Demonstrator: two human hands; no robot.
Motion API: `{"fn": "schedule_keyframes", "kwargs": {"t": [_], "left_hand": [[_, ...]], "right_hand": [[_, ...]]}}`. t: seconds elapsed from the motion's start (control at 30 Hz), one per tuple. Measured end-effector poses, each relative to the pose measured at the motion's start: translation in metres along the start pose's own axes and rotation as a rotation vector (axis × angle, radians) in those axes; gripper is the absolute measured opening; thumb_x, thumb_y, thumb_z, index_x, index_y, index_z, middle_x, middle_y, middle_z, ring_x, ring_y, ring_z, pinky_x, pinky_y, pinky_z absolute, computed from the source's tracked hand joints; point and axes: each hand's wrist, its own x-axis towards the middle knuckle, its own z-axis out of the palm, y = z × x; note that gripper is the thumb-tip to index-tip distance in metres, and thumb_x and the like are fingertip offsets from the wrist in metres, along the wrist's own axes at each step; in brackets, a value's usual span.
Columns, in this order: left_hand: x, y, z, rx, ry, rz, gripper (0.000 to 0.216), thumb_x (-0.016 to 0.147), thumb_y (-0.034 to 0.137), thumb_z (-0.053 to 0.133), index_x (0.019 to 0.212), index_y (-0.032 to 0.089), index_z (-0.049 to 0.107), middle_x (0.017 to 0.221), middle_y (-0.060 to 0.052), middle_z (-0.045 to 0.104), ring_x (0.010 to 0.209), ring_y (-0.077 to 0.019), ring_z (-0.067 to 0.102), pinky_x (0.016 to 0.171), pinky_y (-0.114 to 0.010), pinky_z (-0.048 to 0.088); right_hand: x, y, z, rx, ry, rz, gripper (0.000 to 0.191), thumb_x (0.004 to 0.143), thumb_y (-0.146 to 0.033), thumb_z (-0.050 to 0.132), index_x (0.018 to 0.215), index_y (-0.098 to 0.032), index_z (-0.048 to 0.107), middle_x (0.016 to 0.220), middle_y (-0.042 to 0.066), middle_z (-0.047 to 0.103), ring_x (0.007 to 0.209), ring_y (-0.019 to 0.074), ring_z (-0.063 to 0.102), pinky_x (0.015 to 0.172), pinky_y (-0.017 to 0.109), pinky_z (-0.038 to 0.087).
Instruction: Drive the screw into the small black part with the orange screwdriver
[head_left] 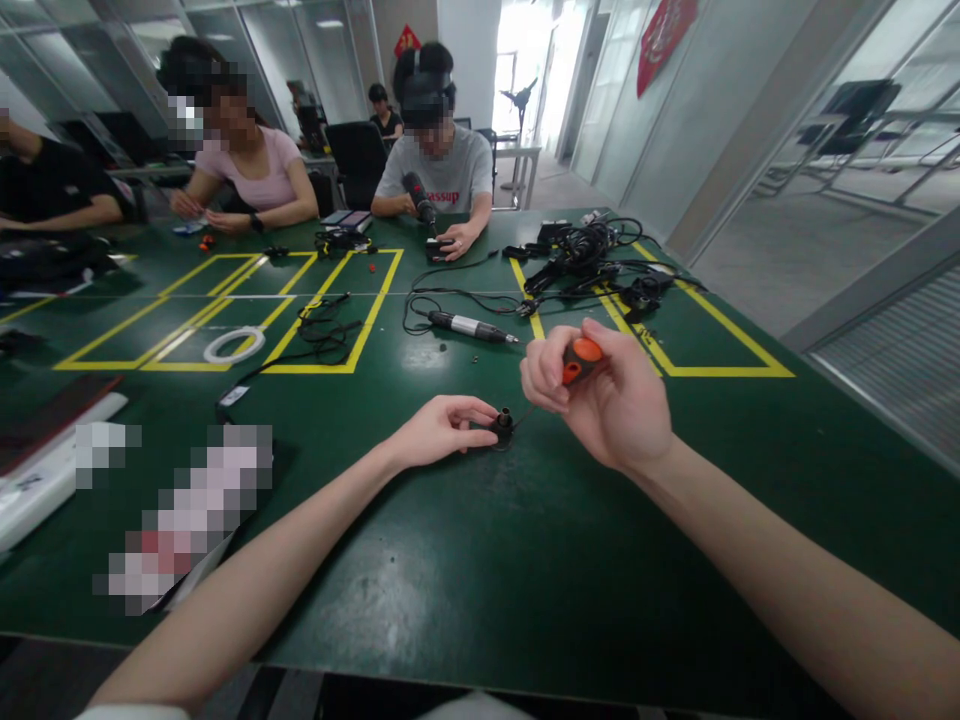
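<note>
Forearms converge over green table (pixel 465 590): screwdriver work on a small black fitting.
Left hand (pixel 439 428) pinches the fitting (pixel 502 428) against the tabletop; right hand (pixel 600 395) grips an orange-handled screwdriver (pixel 581 360), tip at the fitting. Best kept vertical, part pressed flat.

table (pixel 465 600): matt green mat, scuffed pale at 6 o'clock
screwdriver (pixel 581 360): glossy orange and black plastic handle
part (pixel 502 425): small, dark, metal-looking
tape (pixel 375 310): smooth yellow lines
</note>
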Motion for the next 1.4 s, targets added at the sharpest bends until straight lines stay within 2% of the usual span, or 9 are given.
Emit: {"fn": "schedule_keyframes", "kwargs": {"t": [0.17,0.27,0.37,0.5,0.7,0.9,1.07,1.23,1.4], "left_hand": [[-0.002,0.0,0.003,-0.017,0.0,0.01,0.064,0.076,0.034,0.085,0.135,0.016,0.067,0.11,-0.012,0.08,0.068,-0.0092,0.063,0.064,-0.022,0.048],[0.0,-0.003,0.005,-0.035,0.022,0.019,0.055,0.077,0.039,0.085,0.123,0.013,0.07,0.11,-0.013,0.079,0.067,-0.0093,0.064,0.064,-0.023,0.05],[0.003,-0.006,0.003,-0.041,-0.001,0.02,0.048,0.077,0.043,0.084,0.112,0.011,0.074,0.104,-0.012,0.079,0.063,-0.009,0.061,0.061,-0.023,0.05],[0.005,-0.007,0.0,-0.016,-0.035,0.024,0.05,0.08,0.043,0.081,0.118,0.012,0.076,0.107,-0.011,0.079,0.064,-0.0088,0.059,0.061,-0.023,0.049],[0.001,-0.003,0.005,0.041,-0.03,0.058,0.06,0.088,0.036,0.072,0.143,0.016,0.061,0.119,-0.013,0.076,0.069,-0.0093,0.062,0.071,-0.027,0.052],[0.003,-0.005,0.008,0.16,0.012,0.089,0.05,0.082,0.041,0.08,0.124,0.015,0.069,0.122,-0.011,0.073,0.067,-0.0071,0.052,0.064,-0.022,0.044],[0.002,-0.001,0.006,0.263,-0.052,0.101,0.044,0.092,0.038,0.071,0.131,0.017,0.068,0.113,-0.007,0.074,0.072,-0.0106,0.056,0.068,-0.023,0.046],[-0.005,0.007,0.007,0.371,-0.104,0.106,0.044,0.099,0.036,0.061,0.138,0.019,0.065,0.099,-0.003,0.073,0.082,-0.015,0.06,0.077,-0.025,0.047],[-0.006,0.005,0.014,0.414,-0.044,0.11,0.052,0.09,0.043,0.073,0.136,0.019,0.064,0.083,0.001,0.066,0.075,-0.0149,0.058,0.073,-0.025,0.043]], "right_hand": [[-0.004,0.0,0.003,0.026,0.015,0.025,0.041,0.094,-0.065,0.058,0.081,-0.026,0.053,0.053,-0.007,0.037,0.046,0.0138,0.029,0.049,0.029,0.029],[-0.003,0.0,0.004,0.025,0.032,0.005,0.035,0.092,-0.057,0.064,0.081,-0.026,0.051,0.056,-0.006,0.044,0.048,0.0147,0.034,0.05,0.029,0.031],[0.001,-0.001,0.003,-0.001,0.043,0.013,0.045,0.094,-0.061,0.062,0.069,-0.025,0.049,0.056,-0.004,0.042,0.049,0.0149,0.035,0.049,0.03,0.031],[0.001,0.0,0.002,0.009,0.029,0.01,0.054,0.096,-0.068,0.057,0.064,-0.025,0.048,0.052,-0.005,0.032,0.046,0.0134,0.028,0.045,0.03,0.026],[-0.003,0.0,0.003,0.04,0.045,-0.022,0.036,0.091,-0.059,0.064,0.08,-0.027,0.05,0.054,-0.007,0.039,0.046,0.014,0.033,0.047,0.029,0.031],[0.002,-0.001,0.003,0.001,0.048,0.009,0.047,0.096,-0.06,0.061,0.067,-0.025,0.049,0.055,-0.004,0.041,0.047,0.0147,0.036,0.046,0.03,0.033],[0.002,0.002,0.005,0.019,0.075,0.016,0.05,0.092,-0.071,0.062,0.073,-0.026,0.049,0.052,-0.008,0.032,0.043,0.0133,0.029,0.044,0.03,0.03],[-0.001,0.002,0.008,0.014,0.064,-0.004,0.035,0.09,-0.056,0.066,0.082,-0.027,0.049,0.053,-0.007,0.044,0.045,0.0141,0.035,0.047,0.028,0.032],[0.002,0.001,0.008,-0.018,0.053,0.031,0.045,0.094,-0.062,0.062,0.071,-0.025,0.051,0.055,-0.004,0.045,0.047,0.0147,0.039,0.047,0.03,0.034]]}}
